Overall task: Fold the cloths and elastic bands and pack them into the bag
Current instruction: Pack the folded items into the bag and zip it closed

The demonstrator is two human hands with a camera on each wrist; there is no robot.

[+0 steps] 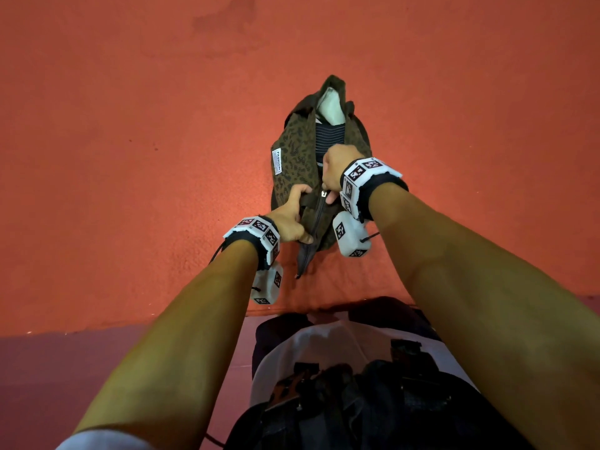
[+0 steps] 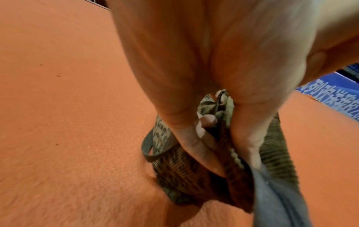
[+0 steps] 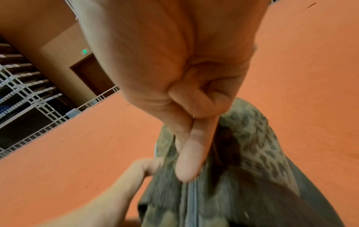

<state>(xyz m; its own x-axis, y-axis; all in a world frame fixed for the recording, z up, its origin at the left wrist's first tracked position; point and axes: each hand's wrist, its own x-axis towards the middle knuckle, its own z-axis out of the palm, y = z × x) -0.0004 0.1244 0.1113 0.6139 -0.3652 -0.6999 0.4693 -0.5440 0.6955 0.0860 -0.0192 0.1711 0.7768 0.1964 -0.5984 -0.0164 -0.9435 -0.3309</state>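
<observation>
nearest, at about 7 o'clock from the bag's middle, the left hand [image 1: 290, 219] has its fingers [image 2: 196, 144] curled round the near closed end of the leopard-print bag [image 1: 293, 157], bunching the soft corduroy-like fabric beside the zipper [image 1: 319, 212]. just past it, at 5 o'clock, the right hand [image 1: 334, 172] pinches the zipper pull [image 1: 324, 193] between thumb and forefinger. the bag lies on the orange floor [image 1: 130, 157], limp and light by its look, so it likely needs the left-hand anchor to give the zip tension. farther, toward 12 o'clock, the mouth gapes, showing a striped cloth [image 1: 328, 138] and a white cloth [image 1: 331, 107] inside.
</observation>
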